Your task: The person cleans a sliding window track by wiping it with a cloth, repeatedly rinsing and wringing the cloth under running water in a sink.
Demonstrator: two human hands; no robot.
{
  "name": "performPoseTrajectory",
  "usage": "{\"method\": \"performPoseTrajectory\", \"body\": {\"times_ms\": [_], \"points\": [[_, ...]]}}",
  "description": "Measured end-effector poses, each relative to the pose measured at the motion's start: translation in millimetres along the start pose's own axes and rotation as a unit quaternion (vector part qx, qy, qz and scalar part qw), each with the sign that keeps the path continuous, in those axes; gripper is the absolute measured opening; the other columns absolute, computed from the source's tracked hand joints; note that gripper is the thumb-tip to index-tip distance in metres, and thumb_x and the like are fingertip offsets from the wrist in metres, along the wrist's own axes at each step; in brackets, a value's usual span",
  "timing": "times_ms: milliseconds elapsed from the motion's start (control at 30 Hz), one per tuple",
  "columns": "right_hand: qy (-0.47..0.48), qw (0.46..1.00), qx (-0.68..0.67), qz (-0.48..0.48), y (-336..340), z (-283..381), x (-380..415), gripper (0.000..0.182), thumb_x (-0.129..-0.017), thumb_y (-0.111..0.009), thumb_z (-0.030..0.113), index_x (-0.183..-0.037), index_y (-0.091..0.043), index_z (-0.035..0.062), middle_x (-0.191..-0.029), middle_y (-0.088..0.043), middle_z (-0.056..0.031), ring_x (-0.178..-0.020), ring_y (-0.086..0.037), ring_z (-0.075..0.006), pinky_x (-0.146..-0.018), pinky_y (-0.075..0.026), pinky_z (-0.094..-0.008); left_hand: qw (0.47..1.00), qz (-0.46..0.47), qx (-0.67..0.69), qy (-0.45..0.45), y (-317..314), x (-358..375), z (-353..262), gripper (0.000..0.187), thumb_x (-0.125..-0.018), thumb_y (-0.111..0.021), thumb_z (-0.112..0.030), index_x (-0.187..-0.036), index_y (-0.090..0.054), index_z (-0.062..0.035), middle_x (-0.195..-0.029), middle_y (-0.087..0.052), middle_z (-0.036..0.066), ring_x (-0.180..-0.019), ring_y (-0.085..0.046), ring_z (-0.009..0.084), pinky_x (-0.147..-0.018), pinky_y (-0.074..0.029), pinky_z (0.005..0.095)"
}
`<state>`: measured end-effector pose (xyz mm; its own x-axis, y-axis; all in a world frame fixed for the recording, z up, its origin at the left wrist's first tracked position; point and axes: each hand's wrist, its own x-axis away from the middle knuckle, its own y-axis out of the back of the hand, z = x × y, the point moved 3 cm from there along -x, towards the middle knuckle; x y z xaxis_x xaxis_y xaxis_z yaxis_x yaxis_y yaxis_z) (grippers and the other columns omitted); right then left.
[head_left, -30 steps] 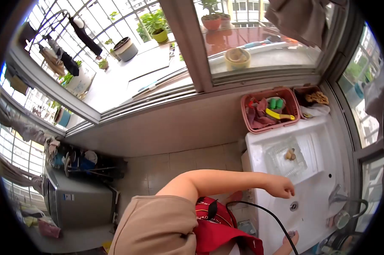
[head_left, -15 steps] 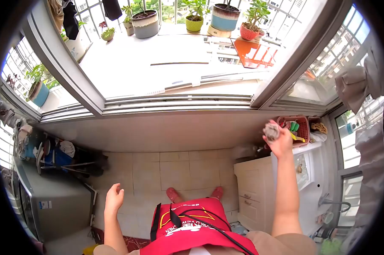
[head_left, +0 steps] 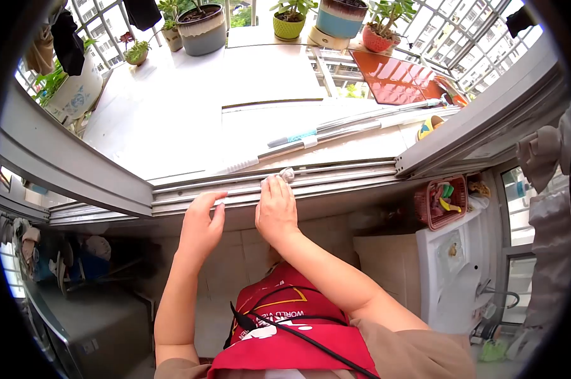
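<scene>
My right hand (head_left: 276, 211) is over the sliding-window track (head_left: 348, 175), its fingers closed on a crumpled greyish cloth (head_left: 286, 174). Only a small wad of it shows past the fingertips, against the metal rails. To its left, my left hand (head_left: 200, 222) is at the near edge of the same track, thumb and fingers apart with nothing between them. The window frame's upright (head_left: 118, 170) rises on the left of the opening.
Beyond the track, a white ledge (head_left: 165, 120) carries metal poles (head_left: 355, 129) and potted plants, among them a grey pot (head_left: 202, 31). An orange-red panel (head_left: 396, 77) lies at the back right. A pink basket (head_left: 432, 211) stands by the white sink (head_left: 434, 252).
My right hand has come from beside the basket to the window track with the cloth. My left hand has risen from low on the left to the track's edge. The view has shifted.
</scene>
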<state>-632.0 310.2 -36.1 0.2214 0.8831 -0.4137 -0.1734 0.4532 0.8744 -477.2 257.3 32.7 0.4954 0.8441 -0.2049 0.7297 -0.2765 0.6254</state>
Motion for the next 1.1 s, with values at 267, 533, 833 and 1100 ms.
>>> {"method": "performPoseTrajectory", "body": {"times_ms": [267, 533, 833, 1100], "points": [[-0.089, 0.994, 0.044, 0.037, 87.0, -173.2, -17.9, 0.012, -0.075, -0.064, 0.008, -0.080, -0.072, 0.0138, -0.091, -0.056, -0.0048, -0.093, -0.053, -0.0263, -0.082, -0.041, -0.0391, 0.972, 0.146, -0.184, 0.004, -50.3, -134.2, 31.4, 0.017, -0.083, -0.061, -0.016, -0.094, -0.068, -0.0054, -0.088, -0.065, 0.014, -0.083, -0.061, 0.0314, -0.075, -0.048, 0.0375], [-0.218, 0.967, 0.102, 0.086, 62.9, -133.3, -24.2, 0.010, -0.077, -0.058, 0.003, -0.082, -0.067, 0.0039, -0.087, -0.059, -0.0122, -0.086, -0.057, -0.0322, -0.077, -0.049, -0.0414, 0.924, 0.361, -0.124, 0.014, -57.3, -161.6, 37.5, 0.028, -0.078, -0.065, -0.027, -0.094, -0.069, -0.0047, -0.085, -0.068, 0.015, -0.079, -0.065, 0.0290, -0.070, -0.051, 0.0372], [-0.042, 0.956, -0.246, 0.153, -4.3, 59.8, -48.4, 0.018, -0.075, -0.062, 0.002, -0.093, -0.064, 0.0039, -0.090, -0.061, -0.0103, -0.087, -0.058, -0.0293, -0.076, -0.050, -0.0383, 0.898, 0.326, -0.285, -0.082, -52.9, -186.9, 33.7, 0.030, -0.069, -0.069, -0.019, -0.097, -0.067, -0.0084, -0.090, -0.067, 0.011, -0.084, -0.063, 0.0292, -0.072, -0.051, 0.0388], [-0.183, 0.978, -0.037, 0.096, 85.3, -150.4, -26.8, 0.007, -0.077, -0.064, 0.004, -0.084, -0.066, 0.0029, -0.084, -0.063, -0.0107, -0.083, -0.060, -0.0302, -0.073, -0.048, -0.0387, 0.946, 0.132, -0.288, -0.070, -42.4, -217.8, 64.5, 0.028, -0.080, -0.065, -0.012, -0.108, -0.066, -0.0105, -0.101, -0.064, 0.010, -0.089, -0.062, 0.0289, -0.077, -0.050, 0.0388]]}}
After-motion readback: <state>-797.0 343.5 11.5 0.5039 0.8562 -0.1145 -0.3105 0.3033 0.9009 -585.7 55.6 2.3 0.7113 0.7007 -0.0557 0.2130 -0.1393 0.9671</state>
